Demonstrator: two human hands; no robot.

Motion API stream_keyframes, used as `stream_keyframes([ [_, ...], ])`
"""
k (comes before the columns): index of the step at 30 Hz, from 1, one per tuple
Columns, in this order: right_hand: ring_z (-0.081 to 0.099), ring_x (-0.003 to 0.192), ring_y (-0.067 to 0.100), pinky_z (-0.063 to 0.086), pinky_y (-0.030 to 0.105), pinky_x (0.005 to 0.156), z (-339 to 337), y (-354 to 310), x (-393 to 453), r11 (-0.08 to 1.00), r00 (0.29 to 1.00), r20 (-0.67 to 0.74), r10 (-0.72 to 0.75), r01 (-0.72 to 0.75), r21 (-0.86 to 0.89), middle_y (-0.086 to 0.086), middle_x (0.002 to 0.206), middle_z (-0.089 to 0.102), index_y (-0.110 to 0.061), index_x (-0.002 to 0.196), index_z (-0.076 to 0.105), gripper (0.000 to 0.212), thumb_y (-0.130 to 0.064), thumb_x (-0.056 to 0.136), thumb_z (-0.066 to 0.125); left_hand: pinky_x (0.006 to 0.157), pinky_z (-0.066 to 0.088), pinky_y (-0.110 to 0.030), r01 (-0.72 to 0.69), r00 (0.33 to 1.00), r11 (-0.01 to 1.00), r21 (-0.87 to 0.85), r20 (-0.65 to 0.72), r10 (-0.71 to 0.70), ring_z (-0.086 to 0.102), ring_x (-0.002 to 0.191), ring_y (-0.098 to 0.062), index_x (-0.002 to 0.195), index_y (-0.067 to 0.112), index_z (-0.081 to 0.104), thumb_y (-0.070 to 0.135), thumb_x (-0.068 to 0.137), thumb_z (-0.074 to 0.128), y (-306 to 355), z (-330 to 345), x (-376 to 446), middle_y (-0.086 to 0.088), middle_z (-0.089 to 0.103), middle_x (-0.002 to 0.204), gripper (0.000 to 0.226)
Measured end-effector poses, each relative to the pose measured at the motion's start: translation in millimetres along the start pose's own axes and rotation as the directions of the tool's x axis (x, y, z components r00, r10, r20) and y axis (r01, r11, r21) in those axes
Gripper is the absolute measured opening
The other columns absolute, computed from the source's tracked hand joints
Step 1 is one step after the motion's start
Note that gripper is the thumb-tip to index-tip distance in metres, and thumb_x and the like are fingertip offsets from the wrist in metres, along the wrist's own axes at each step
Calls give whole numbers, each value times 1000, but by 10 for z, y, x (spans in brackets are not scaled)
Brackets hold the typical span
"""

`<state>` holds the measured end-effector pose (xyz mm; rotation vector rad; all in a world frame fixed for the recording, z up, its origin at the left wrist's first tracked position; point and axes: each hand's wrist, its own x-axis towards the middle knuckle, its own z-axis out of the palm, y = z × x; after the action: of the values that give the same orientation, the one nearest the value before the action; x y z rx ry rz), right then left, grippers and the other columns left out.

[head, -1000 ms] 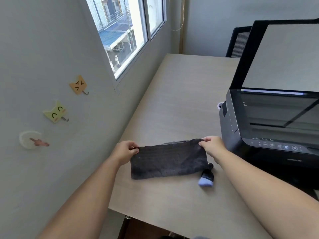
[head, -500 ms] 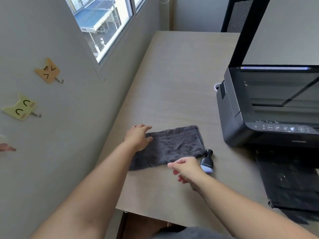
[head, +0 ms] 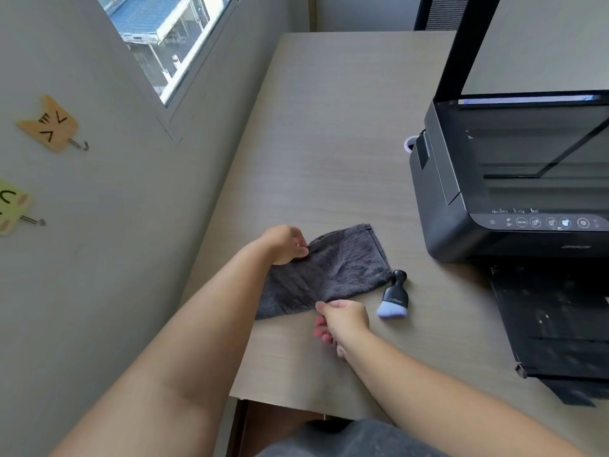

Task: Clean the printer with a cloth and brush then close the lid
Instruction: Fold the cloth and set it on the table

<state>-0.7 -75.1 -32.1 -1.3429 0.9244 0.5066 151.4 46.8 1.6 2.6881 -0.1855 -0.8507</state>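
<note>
While both hands [head: 285,244] [head: 344,319] pinch cloth [head: 333,272], brush [head: 393,296] handle points away.

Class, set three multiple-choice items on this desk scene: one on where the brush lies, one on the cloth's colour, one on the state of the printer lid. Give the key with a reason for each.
1. Where does the brush lie?
A. on the printer
B. on the desk beside the cloth
C. in the right hand

2. What colour is the cloth?
A. dark grey
B. white
C. yellow

3. How is the lid of the printer?
A. shut
B. taken off
C. raised

Key: 1 B, it rests on the desk by the cloth's right end. 2 A, the fabric is dark grey. 3 C, the lid stands up behind the exposed glass.
</note>
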Motion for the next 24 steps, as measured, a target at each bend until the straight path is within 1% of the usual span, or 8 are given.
stream_keyframes([
  [4, 52, 48, 15, 37, 19, 38, -93, -83, -123, 986, 996, -1, -92, 91, 142, 3, 62, 57, -14, 67, 54, 22, -11, 84, 66, 67, 43, -25, -13, 1000, 966, -258, 7, 15, 54, 78, -17, 99, 15, 63, 26, 93, 61, 25, -144, -134, -1, 61, 92, 13],
  [7, 44, 54, 15, 36, 24, 50, -299, -284, -246, 945, 966, -138, -218, 244, 216, 4, 58, 49, -15, 60, 49, 28, -4, 80, 64, 57, 40, -19, -12, 998, 815, -580, 40, 43, 51, 69, -12, 86, 17, 59, 21, 90, 67, 25, -325, -308, 0, 59, 83, 9],
  [11, 36, 64, 19, 31, 30, 61, -551, -708, -459, 886, 903, -215, -372, 415, 208, 5, 60, 44, -18, 51, 48, 29, -11, 72, 67, 71, 38, -25, -69, 994, 592, -803, -4, 110, 58, 76, -7, 92, 21, 57, 22, 77, 77, 34, -515, -632, 8, 66, 83, 25],
  [15, 46, 69, 21, 39, 34, 67, -725, -1188, -659, 812, 826, -199, -527, 558, 169, 6, 66, 49, -20, 54, 52, 24, -17, 71, 69, 77, 41, -28, -201, 973, 480, -854, -115, 202, 59, 72, -8, 102, 17, 58, 21, 78, 74, 107, -664, -896, 6, 69, 81, 29],
  [17, 48, 70, 22, 43, 36, 69, -763, -1363, -692, 775, 784, -183, -593, 617, 133, 7, 67, 52, -19, 58, 53, 25, -12, 75, 70, 77, 41, -28, -261, 962, 461, -848, -191, 193, 56, 67, -9, 101, 14, 61, 13, 85, 72, 169, -728, -995, 3, 69, 79, 19],
  [19, 51, 70, 22, 48, 39, 70, -767, -1486, -677, 762, 765, -172, -621, 641, 97, 7, 68, 54, -16, 63, 55, 23, -8, 77, 71, 81, 45, -32, -282, 959, 462, -841, -241, 148, 57, 75, -16, 99, 11, 67, 10, 88, 68, 232, -764, -1044, -2, 68, 81, 12],
  [21, 56, 71, 22, 53, 42, 73, -754, -1582, -656, 783, 785, -160, -599, 616, 92, 8, 74, 59, -16, 71, 57, 19, -6, 78, 71, 85, 49, -33, -273, 960, 486, -830, -268, 82, 61, 79, -18, 99, 9, 71, 11, 87, 69, 276, -790, -1062, -5, 70, 82, 12],
  [24, 59, 69, 20, 54, 34, 69, -716, -1721, -562, 835, 837, -115, -535, 545, 80, 9, 84, 62, -19, 89, 56, 21, -5, 81, 69, 84, 52, -29, -221, 967, 497, -839, -255, 0, 64, 74, -13, 95, 12, 73, 12, 85, 72, 274, -844, -1002, -1, 72, 78, 10],
])
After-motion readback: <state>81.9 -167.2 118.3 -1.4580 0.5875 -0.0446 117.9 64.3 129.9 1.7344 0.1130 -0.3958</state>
